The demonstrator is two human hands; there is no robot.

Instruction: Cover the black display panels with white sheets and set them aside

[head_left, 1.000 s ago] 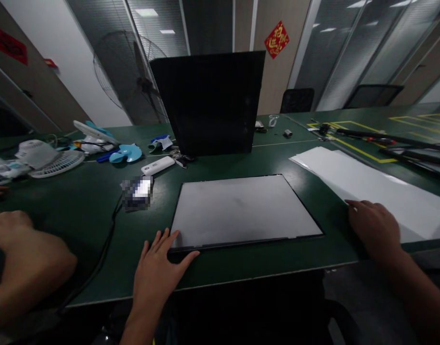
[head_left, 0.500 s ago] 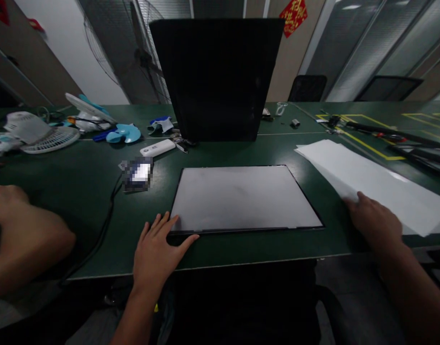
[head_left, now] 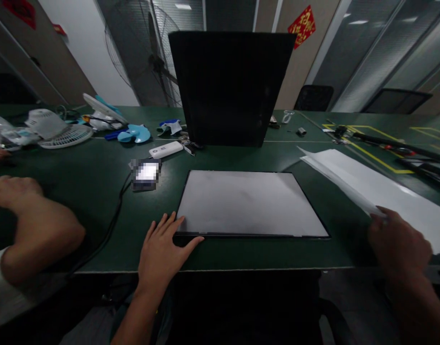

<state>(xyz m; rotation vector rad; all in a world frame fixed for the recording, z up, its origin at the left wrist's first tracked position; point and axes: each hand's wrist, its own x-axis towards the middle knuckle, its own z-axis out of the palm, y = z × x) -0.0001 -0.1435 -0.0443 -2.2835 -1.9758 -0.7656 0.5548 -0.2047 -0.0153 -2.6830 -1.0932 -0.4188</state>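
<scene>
A flat grey-white panel (head_left: 248, 203) with a thin black frame lies on the green table (head_left: 263, 254) in front of me. My left hand (head_left: 164, 251) is open, fingers spread, its fingertips on the panel's lower left corner. At the right, my right hand (head_left: 399, 242) is closed on the near left edge of a white sheet (head_left: 381, 184). The sheet's edge is slightly lifted and curled where the fingers pinch it. More white sheet lies beneath it.
A large black screen (head_left: 230, 91) stands behind the panel. Another person's arm (head_left: 43, 220) rests at the left, near a cable and a pixelated device (head_left: 146, 174). Fans (head_left: 67, 134), a white stick-shaped device (head_left: 166, 149) and dark strips (head_left: 399, 146) lie farther back.
My right hand has moved right and closer to me, pulling up the sheet's edge. My left hand remains at the panel's corner. The whole view has shifted slightly.
</scene>
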